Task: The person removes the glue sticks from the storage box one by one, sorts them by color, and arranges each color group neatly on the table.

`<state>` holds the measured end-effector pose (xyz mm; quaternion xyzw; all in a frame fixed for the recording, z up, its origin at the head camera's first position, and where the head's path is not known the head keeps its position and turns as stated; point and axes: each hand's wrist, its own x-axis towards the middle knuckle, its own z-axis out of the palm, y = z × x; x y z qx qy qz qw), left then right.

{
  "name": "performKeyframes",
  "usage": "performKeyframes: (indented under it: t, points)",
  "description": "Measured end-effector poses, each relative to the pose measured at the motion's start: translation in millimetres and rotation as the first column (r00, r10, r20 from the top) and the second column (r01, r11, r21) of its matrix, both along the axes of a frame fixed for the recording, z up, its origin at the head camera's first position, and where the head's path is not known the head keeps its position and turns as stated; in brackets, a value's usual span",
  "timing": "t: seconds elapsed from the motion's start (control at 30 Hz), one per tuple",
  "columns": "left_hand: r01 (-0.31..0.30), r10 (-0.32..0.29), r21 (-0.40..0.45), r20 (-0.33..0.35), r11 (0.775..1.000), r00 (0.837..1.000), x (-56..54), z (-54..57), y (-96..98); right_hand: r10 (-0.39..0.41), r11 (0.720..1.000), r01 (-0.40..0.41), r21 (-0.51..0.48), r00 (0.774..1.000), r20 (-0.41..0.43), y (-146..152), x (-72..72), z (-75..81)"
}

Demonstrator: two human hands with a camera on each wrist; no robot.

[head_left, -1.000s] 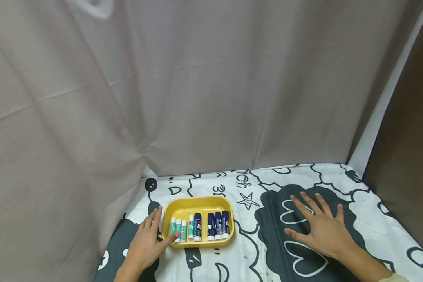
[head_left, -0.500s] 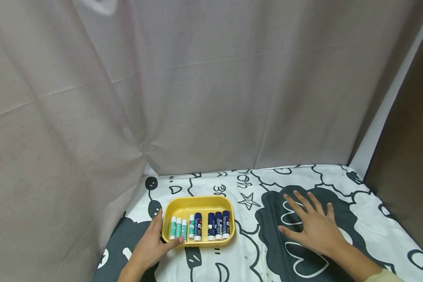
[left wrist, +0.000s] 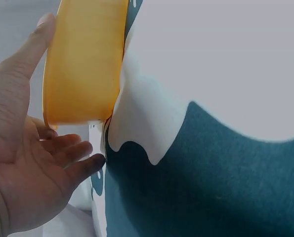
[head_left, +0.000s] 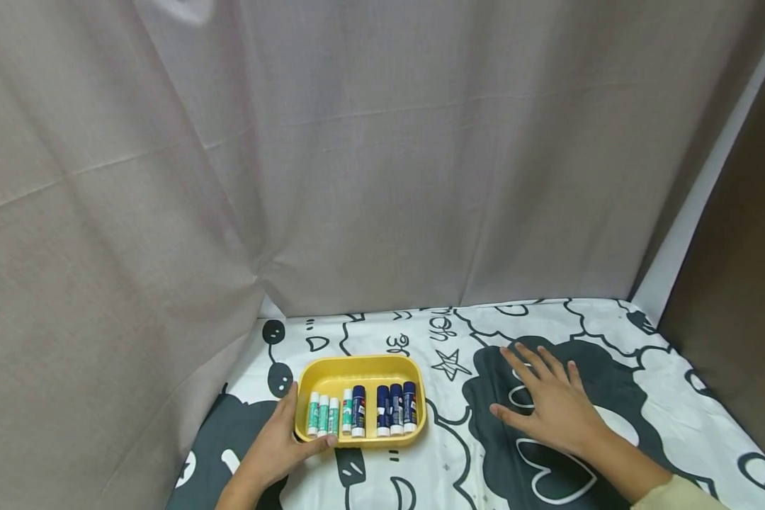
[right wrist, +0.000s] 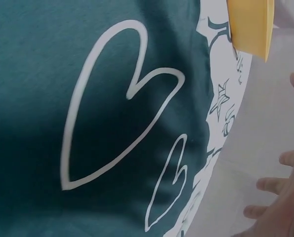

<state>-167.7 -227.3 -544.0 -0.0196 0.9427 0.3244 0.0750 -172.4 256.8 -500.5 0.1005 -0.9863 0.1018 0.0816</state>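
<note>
A yellow two-part tray point(head_left: 357, 367) lies on the patterned cloth. Its left compartment holds several green-and-white glue sticks point(head_left: 323, 416) and one dark blue glue stick point(head_left: 358, 411); three more blue glue sticks point(head_left: 396, 409) lie in the right one. My left hand point(head_left: 274, 446) is at the tray's near left corner, thumb along the front rim, fingers by the left side. In the left wrist view, that hand point(left wrist: 33, 163) has loosely extended fingers around the tray's corner point(left wrist: 85, 59). Fingers spread and holding nothing, my right hand point(head_left: 551, 407) is over the dark cloud print.
The white cloth point(head_left: 433, 453) bears dark cartoon prints, among them white heart outlines point(right wrist: 122, 103). A grey-beige curtain point(head_left: 382, 177) hangs behind the work surface. On the right stands a brown panel point(head_left: 733, 283).
The left hand has shifted slightly right, its thumb sliding along the tray's front rim. My right hand has drifted left toward the tray. Tray and glue sticks look unmoved.
</note>
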Motion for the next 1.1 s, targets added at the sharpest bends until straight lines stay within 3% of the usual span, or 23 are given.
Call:
performKeyframes:
  t: [0.47,0.8,1.1]
  points:
    - [-0.017,0.017,0.046,0.012,0.999,1.000,1.1,-6.9,-0.8,0.061,0.993,-0.053,-0.108,0.995,0.074,-25.4,-9.5,6.8]
    - [-0.028,0.028,0.088,0.005,0.996,1.000,2.3,-6.5,-2.3,0.165,0.966,-0.123,-0.227,0.970,0.177,-48.0,-16.8,13.5]
    - [-0.007,0.010,0.146,-0.023,0.989,1.000,-0.9,-8.2,0.2,0.235,0.917,-0.165,-0.363,0.959,0.157,-63.4,-29.0,21.9]
